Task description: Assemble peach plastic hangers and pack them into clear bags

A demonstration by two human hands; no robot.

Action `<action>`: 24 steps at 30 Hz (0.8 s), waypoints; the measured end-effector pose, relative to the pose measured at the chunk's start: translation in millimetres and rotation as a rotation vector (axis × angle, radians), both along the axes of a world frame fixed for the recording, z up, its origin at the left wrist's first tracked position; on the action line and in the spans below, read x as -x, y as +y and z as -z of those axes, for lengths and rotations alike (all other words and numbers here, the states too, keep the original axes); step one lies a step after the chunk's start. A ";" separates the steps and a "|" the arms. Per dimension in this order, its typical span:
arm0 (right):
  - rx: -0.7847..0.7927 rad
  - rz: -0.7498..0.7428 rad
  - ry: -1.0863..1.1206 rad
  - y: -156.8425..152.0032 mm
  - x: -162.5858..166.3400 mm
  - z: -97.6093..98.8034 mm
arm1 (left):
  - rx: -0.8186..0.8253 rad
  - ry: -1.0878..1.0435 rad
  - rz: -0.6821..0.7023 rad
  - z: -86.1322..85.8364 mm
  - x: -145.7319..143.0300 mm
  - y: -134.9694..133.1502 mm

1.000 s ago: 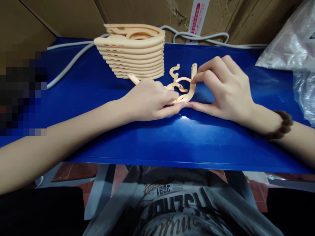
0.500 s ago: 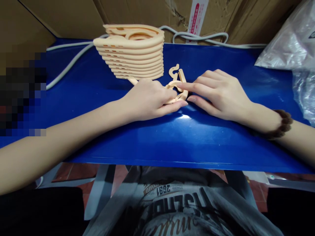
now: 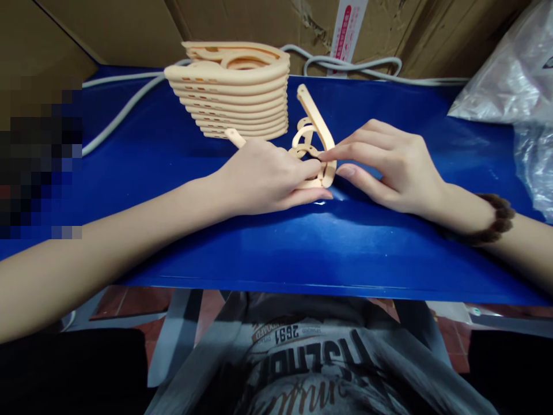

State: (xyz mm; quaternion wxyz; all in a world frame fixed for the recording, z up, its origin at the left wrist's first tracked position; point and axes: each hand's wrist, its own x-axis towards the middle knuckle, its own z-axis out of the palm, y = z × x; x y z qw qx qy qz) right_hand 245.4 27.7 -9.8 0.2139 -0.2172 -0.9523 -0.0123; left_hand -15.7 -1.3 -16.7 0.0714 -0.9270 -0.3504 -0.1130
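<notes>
A cream plastic folding clothes hanger [image 3: 317, 121] lies low over the blue table, one arm swung up and its hook partly behind it. My left hand [image 3: 268, 176] is closed around its other arm, whose end sticks out past the knuckles. The palm hides much of that side. At the hanger's right bend is my right hand [image 3: 382, 161], fingers stretched and apart. Its index fingertip touches the raised arm, while the thumb tip sits just beside the bend. Behind my left hand stands a neat stack of matching folded hangers [image 3: 233, 95].
Grey-white cable [image 3: 129, 115] runs along the back of the blue table [image 3: 259, 253]. Cardboard [image 3: 250, 20] stands upright behind it. A clear plastic bag [image 3: 492, 75] rests at the back right. The table's front edge is close to my body.
The hanger's right arm has swung up and away from me, its tip now higher and further left. My right hand's fingers have shifted slightly with it; my left hand keeps its hold.
</notes>
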 end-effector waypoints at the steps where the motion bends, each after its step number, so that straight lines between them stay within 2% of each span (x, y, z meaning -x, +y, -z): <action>1: -0.002 0.007 0.011 0.8 -0.1 0.6 | -0.021 0.001 0.016 0.7 -0.5 -0.8; 8: -0.016 0.081 0.097 8.5 -1.6 9.0 | -0.166 -0.131 0.147 7.1 -0.3 2.0; 17: -0.052 0.140 0.017 10.8 -0.1 9.2 | -0.187 -0.158 0.171 9.2 0.5 9.7; 24: -0.041 0.151 -0.035 9.9 0.7 6.8 | -0.496 -0.055 0.227 10.0 3.6 11.9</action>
